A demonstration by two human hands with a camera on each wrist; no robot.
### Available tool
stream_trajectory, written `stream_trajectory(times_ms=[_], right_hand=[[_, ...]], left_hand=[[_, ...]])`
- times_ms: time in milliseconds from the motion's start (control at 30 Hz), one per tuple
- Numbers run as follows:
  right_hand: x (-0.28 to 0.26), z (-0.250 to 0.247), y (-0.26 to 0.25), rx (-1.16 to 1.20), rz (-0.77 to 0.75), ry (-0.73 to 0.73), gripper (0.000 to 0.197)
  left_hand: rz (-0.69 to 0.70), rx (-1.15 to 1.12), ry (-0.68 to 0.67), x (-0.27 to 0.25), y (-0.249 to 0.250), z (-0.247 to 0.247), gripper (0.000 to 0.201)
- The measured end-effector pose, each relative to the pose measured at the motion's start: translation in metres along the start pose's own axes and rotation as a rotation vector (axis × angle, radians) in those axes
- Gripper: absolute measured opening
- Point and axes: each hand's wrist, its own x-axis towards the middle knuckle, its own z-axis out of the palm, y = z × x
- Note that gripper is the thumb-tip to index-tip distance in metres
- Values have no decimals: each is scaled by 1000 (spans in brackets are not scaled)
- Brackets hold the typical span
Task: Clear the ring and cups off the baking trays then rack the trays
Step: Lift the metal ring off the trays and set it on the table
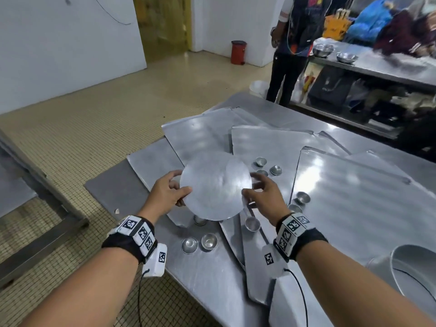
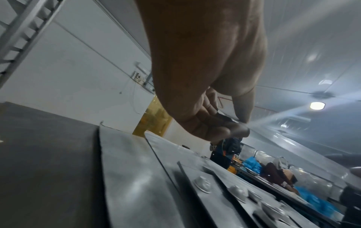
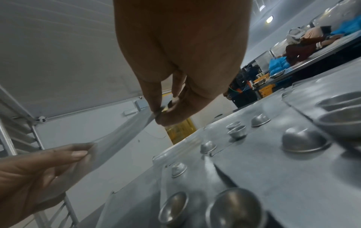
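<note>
Steel baking trays (image 1: 278, 147) lie overlapped on a metal table (image 1: 212, 279). At left, the left hand (image 1: 166, 191) pinches the rim of a flat round metal disc (image 1: 215, 186), thumb on top. At right, the right hand (image 1: 265, 195) pinches the opposite rim, other fingers spread. The disc hangs tilted above the trays. Small metal cups (image 1: 260, 161) sit scattered below and rightward. With only thin edge grips, the disc could likely slip, drop and knock cups off the table.
</note>
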Motion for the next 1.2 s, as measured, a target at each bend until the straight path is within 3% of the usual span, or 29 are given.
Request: stream_trajectory(times_ms=[533, 767, 1033, 1200], right_hand=[[-139, -243, 35, 6, 80, 419, 46], [-208, -332, 62, 49, 101, 529, 44], [-253, -398, 98, -56, 169, 713, 27], [-261, -408, 117, -97, 214, 671, 27]], left_hand=[[161, 62, -315, -61, 76, 252, 48], [215, 59, -434, -101, 98, 355, 48], [293, 144, -477, -143, 102, 432, 50], [335, 249, -504, -147, 97, 448, 51]])
